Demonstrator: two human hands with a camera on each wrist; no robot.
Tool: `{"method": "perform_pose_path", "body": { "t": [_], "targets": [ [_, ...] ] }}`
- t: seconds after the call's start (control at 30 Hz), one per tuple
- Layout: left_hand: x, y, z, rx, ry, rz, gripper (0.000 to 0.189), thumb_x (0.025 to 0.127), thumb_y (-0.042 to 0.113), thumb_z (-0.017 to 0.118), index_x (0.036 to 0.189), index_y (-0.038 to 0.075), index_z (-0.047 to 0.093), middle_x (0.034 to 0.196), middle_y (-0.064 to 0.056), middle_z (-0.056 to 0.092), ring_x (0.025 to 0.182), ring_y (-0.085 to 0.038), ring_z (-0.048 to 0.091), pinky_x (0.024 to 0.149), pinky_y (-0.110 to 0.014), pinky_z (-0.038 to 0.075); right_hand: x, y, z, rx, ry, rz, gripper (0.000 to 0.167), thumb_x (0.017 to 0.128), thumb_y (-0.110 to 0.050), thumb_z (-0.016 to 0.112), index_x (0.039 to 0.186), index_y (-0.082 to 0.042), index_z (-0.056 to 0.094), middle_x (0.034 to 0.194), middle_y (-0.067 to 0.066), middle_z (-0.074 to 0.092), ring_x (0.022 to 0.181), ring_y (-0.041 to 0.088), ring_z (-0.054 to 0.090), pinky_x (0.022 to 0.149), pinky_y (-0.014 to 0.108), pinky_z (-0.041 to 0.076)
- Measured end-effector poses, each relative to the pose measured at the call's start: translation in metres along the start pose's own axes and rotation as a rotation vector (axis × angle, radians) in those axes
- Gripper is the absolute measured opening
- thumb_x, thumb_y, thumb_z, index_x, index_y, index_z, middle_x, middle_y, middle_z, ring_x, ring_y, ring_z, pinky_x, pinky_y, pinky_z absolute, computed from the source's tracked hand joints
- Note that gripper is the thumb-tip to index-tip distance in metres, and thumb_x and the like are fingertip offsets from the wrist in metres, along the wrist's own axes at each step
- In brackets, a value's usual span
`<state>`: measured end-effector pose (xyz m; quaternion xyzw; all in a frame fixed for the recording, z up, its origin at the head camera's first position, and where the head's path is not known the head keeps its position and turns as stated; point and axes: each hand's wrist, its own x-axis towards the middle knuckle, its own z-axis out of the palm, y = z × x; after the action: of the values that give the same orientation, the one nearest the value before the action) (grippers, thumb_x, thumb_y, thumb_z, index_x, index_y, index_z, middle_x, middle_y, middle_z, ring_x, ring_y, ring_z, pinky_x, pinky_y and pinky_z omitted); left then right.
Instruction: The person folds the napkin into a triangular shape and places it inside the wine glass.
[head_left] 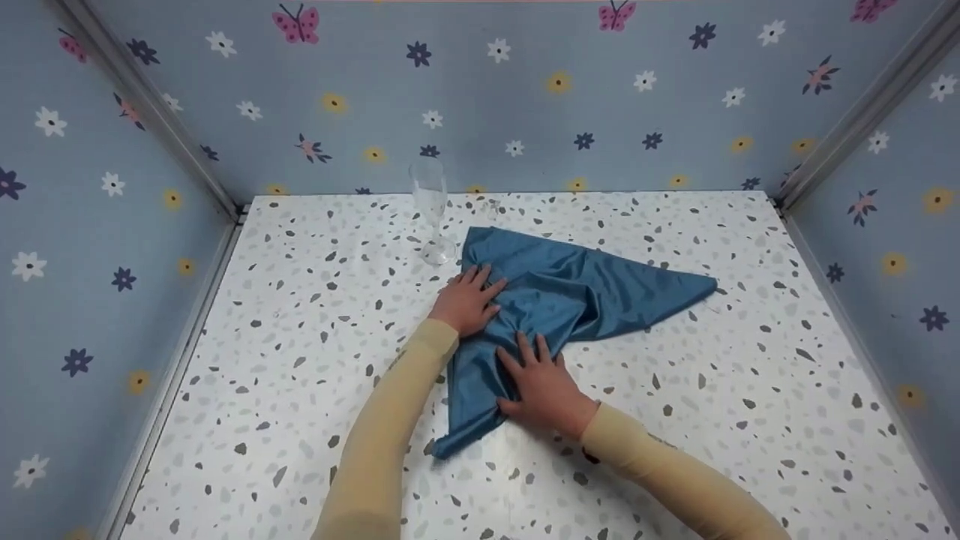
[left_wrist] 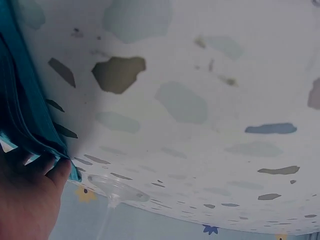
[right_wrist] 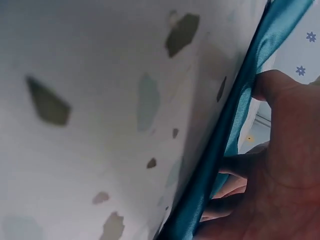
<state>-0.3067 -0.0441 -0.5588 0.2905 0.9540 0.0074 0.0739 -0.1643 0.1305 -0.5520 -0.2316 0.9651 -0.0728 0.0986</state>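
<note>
A clear, stemmed drinking glass (head_left: 430, 199) stands at ten o'clock from the rumpled, satiny blue cloth (head_left: 541, 300) on the speckled white table (head_left: 315, 322), with the left hand (head_left: 465, 304), spread and gripping nothing, resting at its nine and the right hand (head_left: 546, 390) likewise at six, apparently smoothing, which next calls for easing it flat toward three.
</note>
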Motion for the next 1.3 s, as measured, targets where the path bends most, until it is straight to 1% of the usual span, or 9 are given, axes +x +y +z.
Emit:
{"method": "perform_pose_path", "body": {
  "t": [0.1,0.27,0.43,0.57,0.67,0.77,1.0,1.17,1.3],
  "targets": [
    [-0.002,-0.001,0.001,0.020,-0.010,-0.010,0.055,0.102,0.046,0.035,0.153,0.029,0.022,0.157,-0.013,0.018,0.142,-0.034,0.018,0.111,-0.049,0.024,-0.001,0.004,0.000,-0.018,0.007,-0.012,0.079,0.089,-0.059,0.054,0.151,-0.016,0.031,0.154,0.022,0.019,0.135,0.051,0.020,0.096,0.068,0.031],
    [-0.006,0.000,-0.001,0.014,-0.003,-0.012,0.054,0.102,0.044,0.037,0.152,0.028,0.025,0.156,-0.014,0.020,0.141,-0.035,0.020,0.110,-0.050,0.026,-0.003,0.014,0.000,-0.068,0.015,-0.034,0.074,0.092,-0.054,0.052,0.151,-0.014,0.031,0.155,0.018,0.022,0.137,0.046,0.022,0.097,0.067,0.031],
    [-0.012,0.002,-0.003,0.005,0.009,-0.005,0.055,0.101,0.045,0.040,0.152,0.026,0.028,0.155,-0.016,0.023,0.139,-0.037,0.024,0.109,-0.051,0.027,-0.006,0.025,-0.001,-0.102,0.025,-0.048,0.072,0.092,-0.051,0.054,0.150,-0.013,0.033,0.154,0.015,0.024,0.137,0.043,0.024,0.098,0.067,0.031],
    [-0.016,0.004,-0.002,0.024,-0.004,-0.032,0.057,0.101,0.049,0.038,0.152,0.027,0.027,0.155,-0.016,0.022,0.139,-0.037,0.023,0.110,-0.050,0.026,-0.007,0.036,-0.004,-0.118,0.020,-0.089,0.071,0.092,-0.049,0.055,0.150,-0.013,0.033,0.155,0.013,0.025,0.137,0.042,0.025,0.097,0.067,0.032],
    [-0.021,0.009,-0.002,0.026,-0.015,-0.055,0.058,0.100,0.049,0.037,0.152,0.026,0.025,0.154,-0.018,0.023,0.139,-0.037,0.023,0.110,-0.049,0.025,-0.009,0.047,-0.009,-0.095,0.000,-0.146,0.071,0.092,-0.046,0.056,0.150,-0.013,0.032,0.156,0.012,0.023,0.138,0.042,0.023,0.097,0.068,0.031],
    [-0.026,0.016,-0.002,-0.003,-0.009,-0.078,0.059,0.100,0.048,0.040,0.152,0.022,0.027,0.153,-0.021,0.024,0.138,-0.039,0.025,0.109,-0.049,0.026,-0.012,0.062,-0.013,-0.074,-0.032,-0.205,0.069,0.093,-0.043,0.055,0.151,-0.015,0.029,0.157,0.009,0.019,0.140,0.039,0.020,0.099,0.067,0.029],
    [-0.036,0.036,0.002,-0.017,0.026,-0.151,0.061,0.099,0.048,0.041,0.151,0.018,0.031,0.149,-0.026,0.028,0.135,-0.043,0.029,0.107,-0.050,0.029,-0.012,0.097,-0.020,-0.094,-0.053,-0.309,0.070,0.092,-0.044,0.057,0.152,-0.021,0.029,0.158,0.005,0.019,0.141,0.035,0.018,0.102,0.064,0.027],
    [-0.037,0.044,0.005,-0.010,0.061,-0.174,0.062,0.098,0.050,0.041,0.150,0.016,0.034,0.147,-0.027,0.031,0.132,-0.043,0.033,0.104,-0.052,0.031,-0.012,0.109,-0.025,-0.104,-0.038,-0.345,0.071,0.090,-0.043,0.059,0.151,-0.021,0.032,0.157,0.003,0.021,0.141,0.035,0.019,0.104,0.063,0.025],
    [-0.039,0.044,0.007,-0.006,0.074,-0.165,0.063,0.098,0.052,0.040,0.150,0.016,0.034,0.147,-0.026,0.032,0.133,-0.042,0.032,0.107,-0.051,0.028,-0.013,0.106,-0.026,-0.138,-0.018,-0.337,0.071,0.089,-0.047,0.059,0.150,-0.021,0.034,0.156,0.003,0.023,0.141,0.036,0.020,0.107,0.064,0.017]
  ]
}}
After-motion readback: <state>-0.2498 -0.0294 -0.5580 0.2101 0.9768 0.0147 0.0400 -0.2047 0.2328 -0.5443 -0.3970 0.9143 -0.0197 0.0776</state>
